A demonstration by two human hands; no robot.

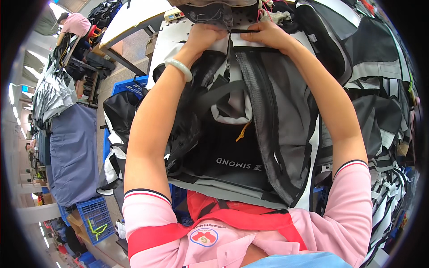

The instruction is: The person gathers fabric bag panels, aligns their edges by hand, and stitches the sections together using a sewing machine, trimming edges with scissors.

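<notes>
A black-and-grey backpack [232, 147], apparently in pieces still being sewn, lies over the white work surface and reaches down to my lap. At its far edge my left hand [208, 36] is closed, gripping the fabric. Opposite it, my right hand [271, 36] pinches the same edge, where a short black strip [242, 31] runs between the hands. Both sets of fingertips are partly hidden. A wide black strap [220, 96] crosses the middle of the bag, above a light grey loop [232, 119] and a yellow cord pull [242, 132].
Just beyond my hands sits a dark machine head [219, 12] with a clear guard. More black and grey bag pieces [375, 49] are heaped at the right. Blue crates [96, 219] stand at the left, near a grey-blue cover [73, 154]. A person [75, 27] bends over far left.
</notes>
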